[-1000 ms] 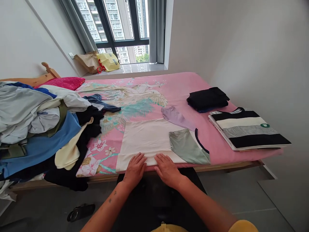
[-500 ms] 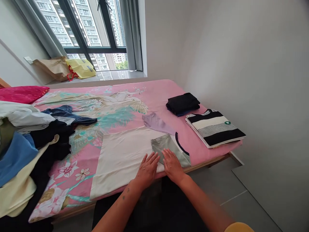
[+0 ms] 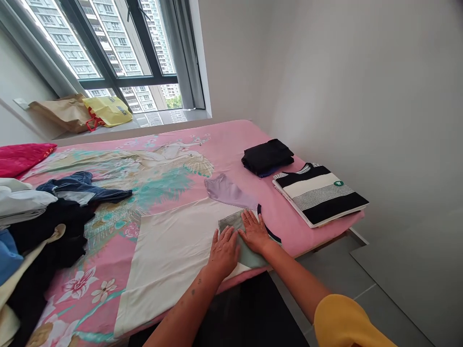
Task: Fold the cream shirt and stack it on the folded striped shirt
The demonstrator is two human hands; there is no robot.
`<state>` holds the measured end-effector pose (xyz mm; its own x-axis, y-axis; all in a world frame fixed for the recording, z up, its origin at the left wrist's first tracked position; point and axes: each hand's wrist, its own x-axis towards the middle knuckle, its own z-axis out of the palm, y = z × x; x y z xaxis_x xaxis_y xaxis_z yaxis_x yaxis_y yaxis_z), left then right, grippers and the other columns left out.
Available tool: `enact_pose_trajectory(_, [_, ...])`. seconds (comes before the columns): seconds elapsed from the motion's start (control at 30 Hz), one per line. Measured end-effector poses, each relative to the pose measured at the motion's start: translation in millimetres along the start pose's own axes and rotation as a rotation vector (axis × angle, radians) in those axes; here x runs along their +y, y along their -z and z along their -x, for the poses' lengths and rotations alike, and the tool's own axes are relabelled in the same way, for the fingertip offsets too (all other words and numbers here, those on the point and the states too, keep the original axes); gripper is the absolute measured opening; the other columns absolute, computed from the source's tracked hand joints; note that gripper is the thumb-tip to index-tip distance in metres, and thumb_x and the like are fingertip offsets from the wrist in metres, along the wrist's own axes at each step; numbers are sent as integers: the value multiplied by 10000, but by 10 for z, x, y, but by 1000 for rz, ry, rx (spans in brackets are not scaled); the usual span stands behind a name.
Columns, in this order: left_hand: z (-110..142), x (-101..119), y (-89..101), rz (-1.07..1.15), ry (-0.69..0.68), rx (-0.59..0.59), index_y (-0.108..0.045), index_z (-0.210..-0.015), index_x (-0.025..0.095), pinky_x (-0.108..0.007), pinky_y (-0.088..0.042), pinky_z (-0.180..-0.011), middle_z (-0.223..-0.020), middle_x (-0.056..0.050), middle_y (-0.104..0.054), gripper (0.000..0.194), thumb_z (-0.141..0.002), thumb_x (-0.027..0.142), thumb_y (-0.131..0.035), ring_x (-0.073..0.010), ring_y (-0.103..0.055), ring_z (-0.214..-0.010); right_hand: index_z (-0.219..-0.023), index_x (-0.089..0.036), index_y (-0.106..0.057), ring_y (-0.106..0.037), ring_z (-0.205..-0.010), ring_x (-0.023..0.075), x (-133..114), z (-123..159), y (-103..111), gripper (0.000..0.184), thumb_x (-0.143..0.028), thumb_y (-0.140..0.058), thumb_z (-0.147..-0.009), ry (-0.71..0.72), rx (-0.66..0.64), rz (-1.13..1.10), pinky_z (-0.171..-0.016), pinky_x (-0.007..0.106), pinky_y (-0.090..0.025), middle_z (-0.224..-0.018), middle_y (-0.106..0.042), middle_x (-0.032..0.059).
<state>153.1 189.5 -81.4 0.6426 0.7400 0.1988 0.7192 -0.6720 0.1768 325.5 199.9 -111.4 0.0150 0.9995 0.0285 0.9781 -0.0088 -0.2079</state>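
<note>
The open left hand (image 3: 224,253) and right hand (image 3: 255,232) lie flat, gripping nothing, pressing a sage-green fold (image 3: 249,258) of a cream garment (image 3: 170,260) spread at the bed's near edge on a pink sheet (image 3: 231,140). A lilac sleeve (image 3: 227,190) lies just beyond them. Folded black clothes (image 3: 266,156) and a folded striped shirt (image 3: 318,193) sit right, a clothes heap (image 3: 43,226) left.

bare left hand (image 3: 224,253) lying flat palm down, fingers spread a bit, bare right hand (image 3: 255,232) just beside it and also flat, both arms reaching forward, couple of small dark tattoo marks on the left forearm (image 3: 191,291), yellow short sleeve (image 3: 343,323) on the right arm
</note>
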Motion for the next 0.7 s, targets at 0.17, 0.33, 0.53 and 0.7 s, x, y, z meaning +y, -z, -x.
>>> enact_pose_trajectory(0.17, [-200, -100, -188, -44, 100, -20, -362, -1386, 164, -615, -127, -1092, -1473, -126, -321, 585, -879, 455, -381, -291, -281, -1361, -1460, -106, -184, -65, -1408, 235, 16, -4, -109, 681, -505, -269, -914, -10, 44, -2, -1124, 516, -19, -1529, -103, 90])
enact_pose_trajectory(0.33, [-283, -76, -227, -48, 119, 11, -423, -1347, 118, -610, -24, -1107, -1432, -157, -385, 543, -888, 402, -370, -293, -310, -1347, -1456, -87, -193, -57, -1408, 242, 12, -11, -125, 679, -466, -306, -904, -25, 41, -5, -1127, 509, -5, -1528, -93, 92])
enact_pose_trajectory(0.53, [-744, -21, -265, 110, -106, -24, -337, -1398, 137, -466, -189, -1140, -1451, -85, -378, 504, -906, 241, -299, -206, -273, -1370, -1449, -98, -233, -140, -1398, 232, 94, -26, 12, 603, -237, -311, -867, -4, -46, -156, -1128, 509, -90, -1508, -210, 93])
enact_pose_trajectory(0.7, [-842, -52, -446, 162, -60, -24, -259, -1432, 199, -537, -143, -1133, -1471, -60, -346, 530, -912, 283, -318, -220, -271, -1371, -1166, -193, -614, -530, -1143, 191, 345, -256, 255, 434, -177, -350, -822, -21, 70, -499, -1012, 385, -377, -1211, -608, 64])
